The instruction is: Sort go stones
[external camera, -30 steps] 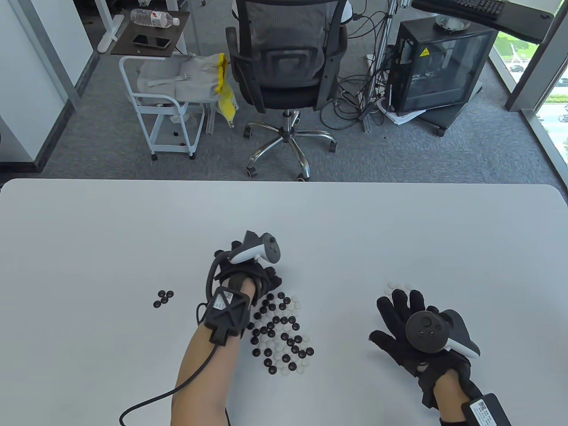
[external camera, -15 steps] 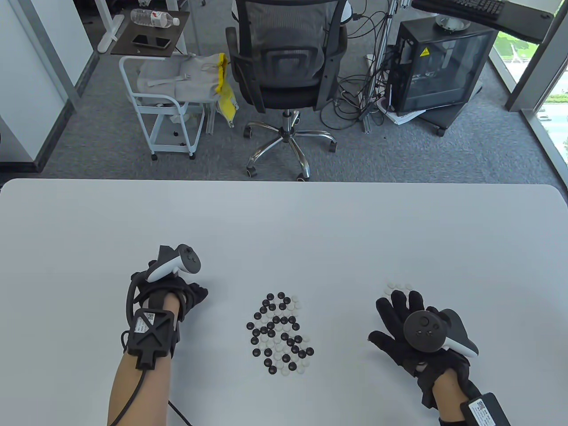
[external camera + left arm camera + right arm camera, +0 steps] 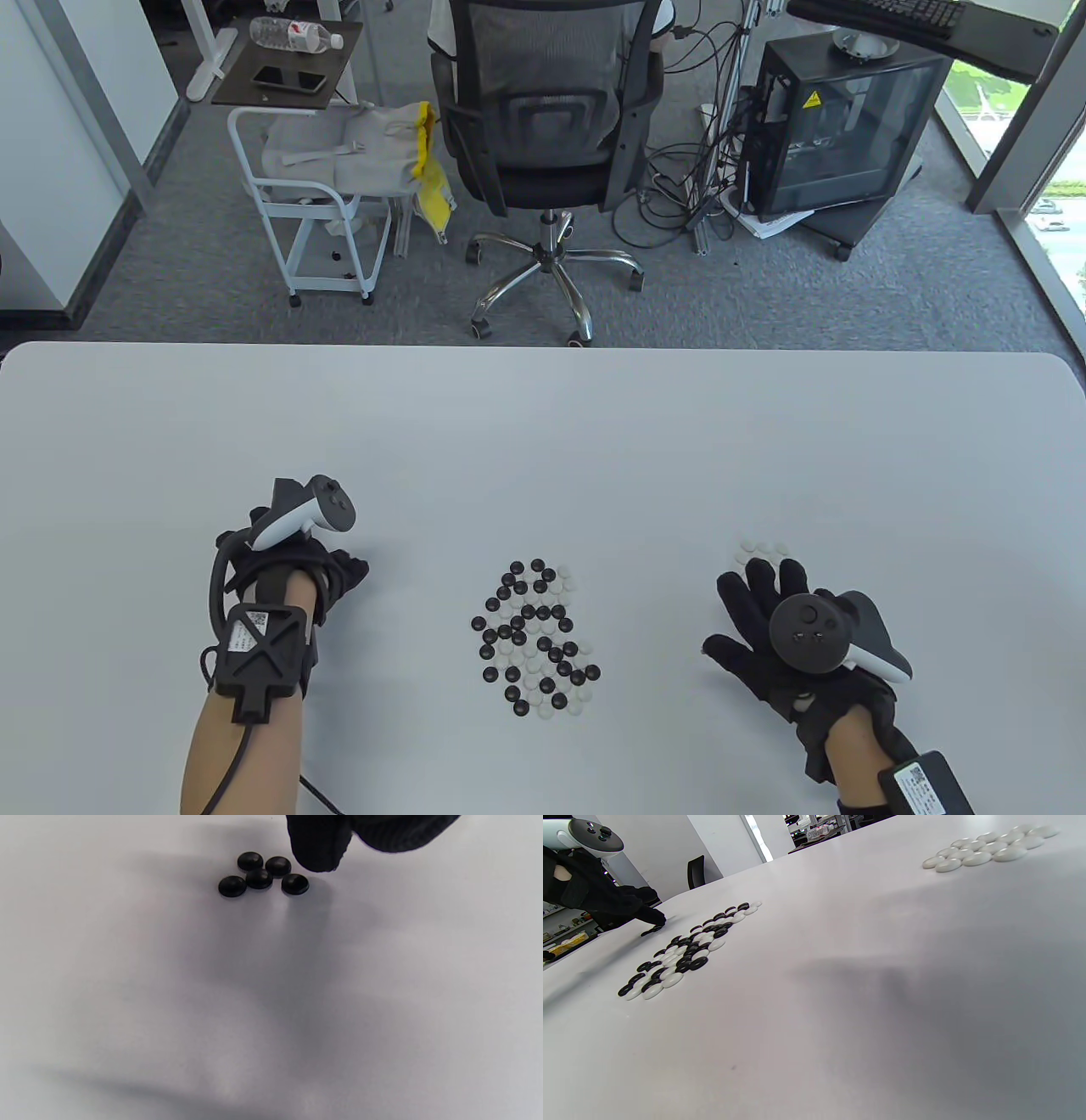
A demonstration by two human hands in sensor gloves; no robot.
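5 black stones (image 3: 263,876) under left hand (image 3: 293,577)

From the table view, my left hand (image 3: 293,569) covers the small group of black stones (image 3: 263,876) completely. My right hand (image 3: 776,632) hides part of the white stones (image 3: 759,550). In the left wrist view only one of my fingertips (image 3: 318,851) shows; the top edge cuts off the others, so my grip cannot be judged.

Your left hand (image 3: 293,564) lies left of the mixed stone cluster (image 3: 534,637) at the table's (image 3: 543,424) near centre, over the small stone group (image 3: 263,876). Your right hand (image 3: 789,645) lies right of the cluster, just before a second stone group (image 3: 759,550).
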